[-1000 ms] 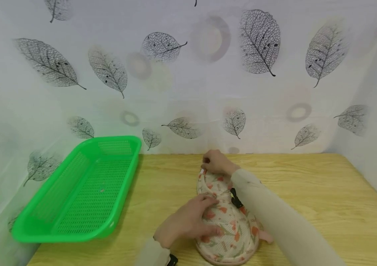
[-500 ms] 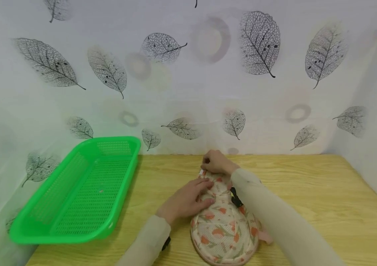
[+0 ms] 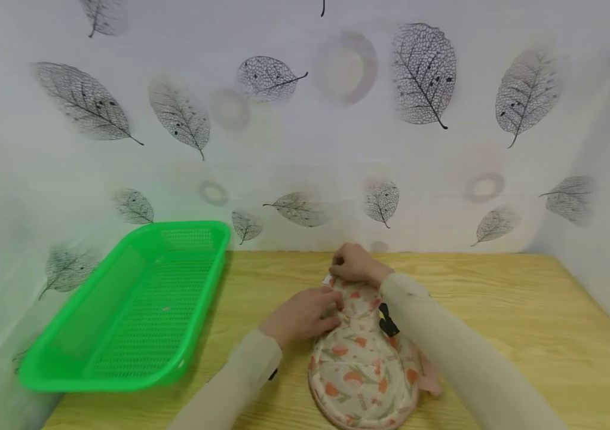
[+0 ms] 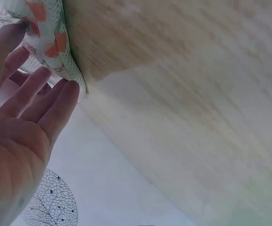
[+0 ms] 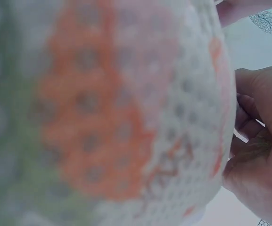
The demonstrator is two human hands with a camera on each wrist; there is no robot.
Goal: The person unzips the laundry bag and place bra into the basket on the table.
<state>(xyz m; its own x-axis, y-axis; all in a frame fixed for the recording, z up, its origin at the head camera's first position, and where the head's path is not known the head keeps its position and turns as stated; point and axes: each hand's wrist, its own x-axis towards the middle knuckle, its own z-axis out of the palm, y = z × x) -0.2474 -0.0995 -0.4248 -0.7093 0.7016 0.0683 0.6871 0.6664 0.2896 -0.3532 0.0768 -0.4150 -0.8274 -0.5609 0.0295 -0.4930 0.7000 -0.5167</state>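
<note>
An hourglass-shaped padded fabric piece (image 3: 361, 382) with orange flowers and a pink edge lies lengthwise on the table. My right hand (image 3: 357, 264) pinches its far narrow end, beside a small white label (image 3: 328, 279). In the right wrist view, that hand's fingers curl at the rim of the mesh fabric, which fills much of the picture. My left hand (image 3: 305, 313) touches the left side near the waist; in the left wrist view its loosely bent fingers lie against the fabric edge. A black buckle (image 3: 388, 319) and a pink strap (image 3: 430, 382) show on the right side, partly behind my right sleeve.
A green perforated plastic basket (image 3: 143, 316) stands at the left of the wood-grain table (image 3: 514, 310). White sheeting (image 3: 305, 131) with a leaf print rises behind the table and along both sides.
My left hand has moved from the middle of the fabric piece up and left to its narrower upper part, uncovering the wide lower end. My right hand stays at the far end.
</note>
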